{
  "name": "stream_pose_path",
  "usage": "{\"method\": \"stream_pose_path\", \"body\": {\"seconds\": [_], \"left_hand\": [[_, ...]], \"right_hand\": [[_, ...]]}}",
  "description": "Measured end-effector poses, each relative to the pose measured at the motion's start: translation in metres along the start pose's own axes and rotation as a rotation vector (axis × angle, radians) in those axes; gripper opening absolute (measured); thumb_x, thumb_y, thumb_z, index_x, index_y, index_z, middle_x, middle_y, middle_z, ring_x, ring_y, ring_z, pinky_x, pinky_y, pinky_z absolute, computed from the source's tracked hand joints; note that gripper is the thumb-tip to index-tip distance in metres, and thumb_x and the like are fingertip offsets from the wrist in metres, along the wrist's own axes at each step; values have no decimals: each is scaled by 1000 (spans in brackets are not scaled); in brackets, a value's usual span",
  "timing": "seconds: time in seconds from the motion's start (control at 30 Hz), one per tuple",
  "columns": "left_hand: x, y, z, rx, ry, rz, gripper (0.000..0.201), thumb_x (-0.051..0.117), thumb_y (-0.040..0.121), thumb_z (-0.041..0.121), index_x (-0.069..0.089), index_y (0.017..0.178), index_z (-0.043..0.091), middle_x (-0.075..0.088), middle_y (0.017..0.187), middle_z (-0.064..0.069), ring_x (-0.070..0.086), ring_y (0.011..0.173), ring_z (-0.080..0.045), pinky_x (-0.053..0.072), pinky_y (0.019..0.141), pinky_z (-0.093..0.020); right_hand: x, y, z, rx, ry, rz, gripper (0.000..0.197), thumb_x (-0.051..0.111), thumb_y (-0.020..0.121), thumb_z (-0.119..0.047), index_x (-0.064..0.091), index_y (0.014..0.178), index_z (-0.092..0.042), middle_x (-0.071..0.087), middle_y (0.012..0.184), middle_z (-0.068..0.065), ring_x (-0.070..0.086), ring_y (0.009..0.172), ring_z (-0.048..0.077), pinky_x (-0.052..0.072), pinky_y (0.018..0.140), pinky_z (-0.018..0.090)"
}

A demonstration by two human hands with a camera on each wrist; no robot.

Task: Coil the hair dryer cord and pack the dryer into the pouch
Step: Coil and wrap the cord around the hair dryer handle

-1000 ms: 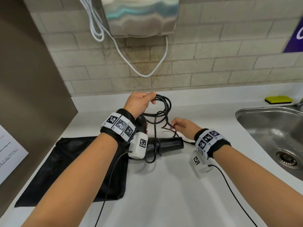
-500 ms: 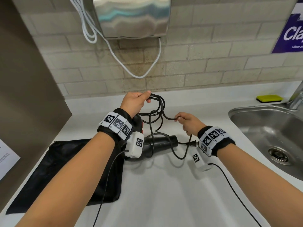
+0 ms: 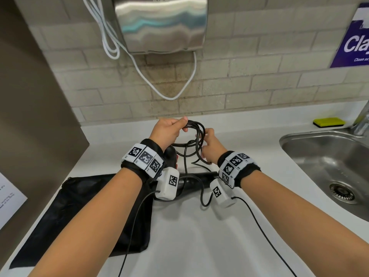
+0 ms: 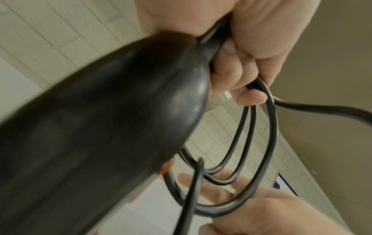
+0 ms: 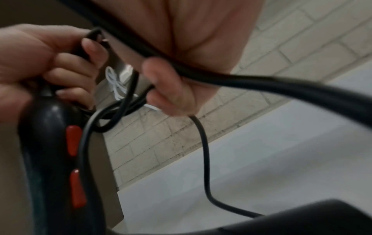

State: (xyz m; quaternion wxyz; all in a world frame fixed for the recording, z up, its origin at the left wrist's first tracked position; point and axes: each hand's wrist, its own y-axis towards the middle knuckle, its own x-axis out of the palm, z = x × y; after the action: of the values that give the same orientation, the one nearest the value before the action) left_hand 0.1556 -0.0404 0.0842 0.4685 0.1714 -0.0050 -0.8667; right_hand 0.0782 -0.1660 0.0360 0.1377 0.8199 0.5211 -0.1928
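Note:
The black hair dryer lies on the white counter, its handle with red switches rising under my left wrist. My left hand grips the top of the coiled black cord above the handle, with several loops hanging from its curled fingers. My right hand holds a strand of the same cord beside the loops, close to the left hand. The black pouch lies flat on the counter to the left, under my left forearm.
A steel sink is set into the counter at the right, with a yellow sponge behind it. A metal hand dryer with a white cable hangs on the brick wall. A brown partition stands at the left.
My right hand has moved up and left with the cord, from low beside the dryer to right next to the left hand's loops. The left hand has kept hold of the coil.

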Motion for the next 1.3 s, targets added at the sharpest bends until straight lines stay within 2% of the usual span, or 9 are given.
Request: {"method": "stream_pose_path", "body": {"seconds": [0.13,0.33,0.63,0.8,0.93,1.03,1.1,1.2,1.3], "left_hand": [[-1,-1,0,-2,2,-6,41,54,93,33,57,55,18,24,37,9,20,34,-7,22,41,-21],[-10,-1,-2,-29,-7,12,43,54,93,33,54,52,18,24,37,9,19,34,-8,20,42,-23],[-15,-3,-3,-46,-28,61,43,56,92,35,55,52,19,25,37,10,19,35,-8,20,42,-22],[-10,-1,-3,-37,-16,44,43,55,92,36,55,51,19,25,37,9,19,35,-9,20,41,-22],[0,0,1,-26,37,4,43,55,92,37,56,52,20,25,36,10,20,33,-7,22,39,-18],[3,1,2,-13,55,-19,43,54,92,37,56,52,20,26,36,10,21,33,-6,23,38,-17],[4,1,2,-13,47,-34,43,54,92,36,57,53,19,25,36,10,21,33,-6,22,38,-18],[2,1,0,-15,-5,-40,42,54,92,34,56,54,17,25,36,10,20,34,-7,20,39,-19],[-4,0,-2,-17,-69,-43,43,54,93,33,56,53,18,25,37,9,18,35,-8,18,40,-20]], "right_hand": [[1,2,0,39,-43,-117,29,40,93,-5,52,119,-9,59,99,10,51,62,16,42,57,25],[-35,12,17,18,-100,214,23,44,93,-9,65,96,0,56,85,8,50,75,18,35,53,9],[-88,16,74,458,-412,301,31,38,94,-7,57,117,3,59,118,21,55,110,36,47,89,34],[-71,-4,80,417,-408,64,18,45,93,-8,61,101,-5,63,82,11,51,60,18,38,37,13],[-53,-1,57,285,-562,57,44,49,91,-11,45,134,-10,51,133,14,51,117,27,43,93,22],[-37,-2,31,32,-520,67,53,49,90,-8,35,140,-19,35,145,8,42,128,25,33,105,27],[-26,-2,15,-85,-388,-1,50,45,92,-5,39,138,-22,40,143,5,49,120,19,36,100,21],[-18,-3,4,-79,-23,-171,58,36,87,10,45,131,-28,53,126,-6,50,60,6,46,55,14],[-16,-4,2,-61,153,-290,65,35,79,21,58,111,-31,56,102,-16,48,53,7,44,50,21]]}}
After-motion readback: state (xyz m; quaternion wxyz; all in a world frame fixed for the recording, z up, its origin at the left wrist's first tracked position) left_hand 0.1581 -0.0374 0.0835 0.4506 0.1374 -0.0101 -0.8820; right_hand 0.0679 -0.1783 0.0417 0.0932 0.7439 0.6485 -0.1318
